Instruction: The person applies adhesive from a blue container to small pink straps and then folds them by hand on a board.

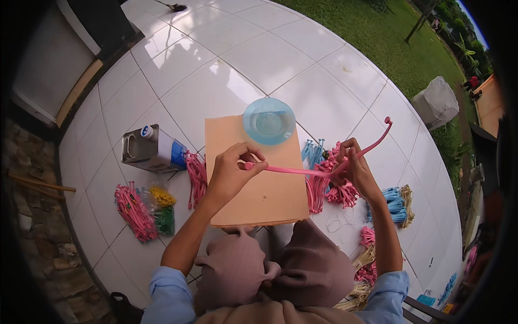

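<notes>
Between my hands stretches a long, thin pink strip [297,170] with a small knob at each end; its exact kind I cannot make out. My left hand [233,171] pinches it close to one knob. My right hand [357,171] is closed around it further along, and the other end curves up and away to the right. Below the hands lies a tan board [258,197]. A translucent blue bowl [268,121], apparently holding clear liquid, rests at the board's far edge.
Left of the board stands a metal can [154,149] with a blue cap. Pink bundles [133,211] and bags of yellow and green pieces [163,206] lie nearby. Blue bundles [394,205] are on the right tiles. Grass [345,21] borders the tiled floor [237,48].
</notes>
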